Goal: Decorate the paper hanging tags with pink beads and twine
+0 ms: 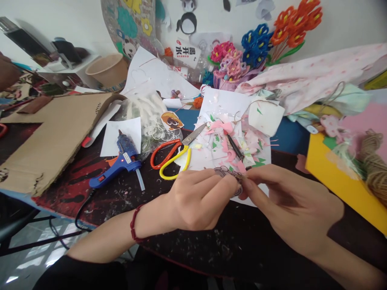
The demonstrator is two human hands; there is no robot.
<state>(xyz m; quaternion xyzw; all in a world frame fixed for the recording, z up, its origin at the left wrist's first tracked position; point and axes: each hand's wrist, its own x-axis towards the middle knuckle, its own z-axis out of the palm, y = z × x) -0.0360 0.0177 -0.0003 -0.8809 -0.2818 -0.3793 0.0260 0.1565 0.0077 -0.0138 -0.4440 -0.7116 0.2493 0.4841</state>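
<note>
My left hand (196, 199), with a dark red bracelet at the wrist, is closed on a small piece with dark curly outlines (224, 171). The thumb and fingertips of my right hand (293, 205) pinch the same piece at its right side. Much of it is hidden behind my fingers, so its full shape does not show. Just beyond my hands, a white sheet (211, 104) carries pink, green and white paper scraps (231, 131) and a dark pen-like tool (234, 146). Scissors (178, 152) with red and yellow handles lie with spread blades left of the scraps.
A blue glue gun (122, 161) lies on the left, its cord running off the table edge. Brown cardboard (57, 137) covers the far left. Yellow card (341, 181) and twine (375, 161) are on the right. Fuzzy craft flowers (256, 44) stand at the back.
</note>
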